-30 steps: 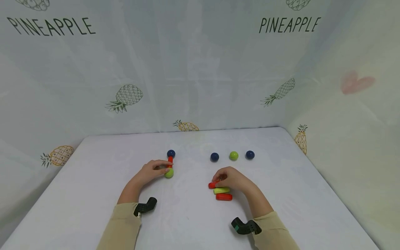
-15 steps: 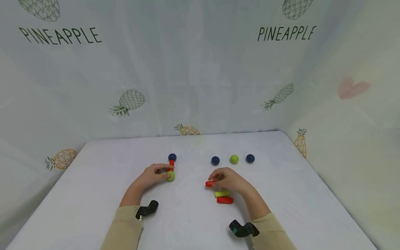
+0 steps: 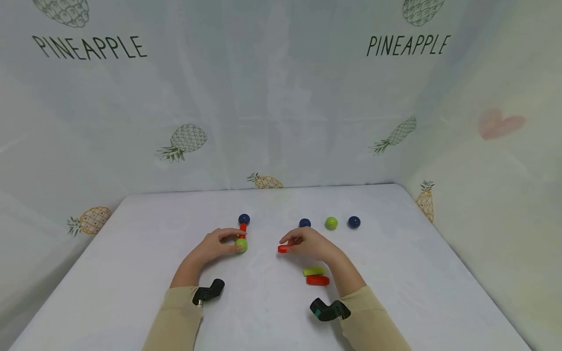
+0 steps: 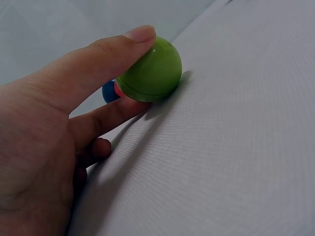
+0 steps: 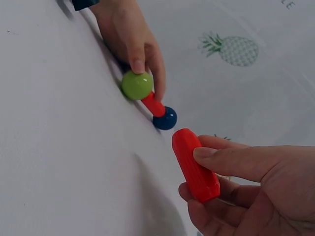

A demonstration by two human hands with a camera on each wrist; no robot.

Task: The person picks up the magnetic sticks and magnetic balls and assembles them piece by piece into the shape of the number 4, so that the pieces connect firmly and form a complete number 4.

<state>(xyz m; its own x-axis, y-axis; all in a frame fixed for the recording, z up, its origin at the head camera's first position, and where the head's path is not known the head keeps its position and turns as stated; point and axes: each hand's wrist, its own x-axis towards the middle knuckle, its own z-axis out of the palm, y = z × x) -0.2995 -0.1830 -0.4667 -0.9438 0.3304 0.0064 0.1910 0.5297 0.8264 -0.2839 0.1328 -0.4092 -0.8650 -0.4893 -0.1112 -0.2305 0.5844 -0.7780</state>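
The backdrop [image 3: 281,112] is pale hanging fabric, lightly creased and printed with outlined pineapples and lettering. The counter [image 3: 263,302] is white and flat, its surface finely ribbed like woven cloth. Both tan sleeves [image 3: 175,317] are of plain fabric. The left hand [image 3: 215,246] has a narrow grip, thumb and fingers pinching a glossy green ball [image 4: 156,73] marked by a thin seam. That ball sits at the near end of a short red connecting rod [image 3: 243,230]; a smooth dark blue ball [image 3: 244,219] caps the far end. The right hand [image 3: 313,243] has its grip around a faceted red rod [image 5: 194,164] with tapered ends, well apart from the joined piece. Nearer the person, a lime rod [image 3: 313,271] and a second red rod [image 3: 317,280] lie side by side; contact between them cannot be confirmed. Beyond the right hand, three loose balls [image 3: 331,223] stand in a spaced row, blue, green, blue.
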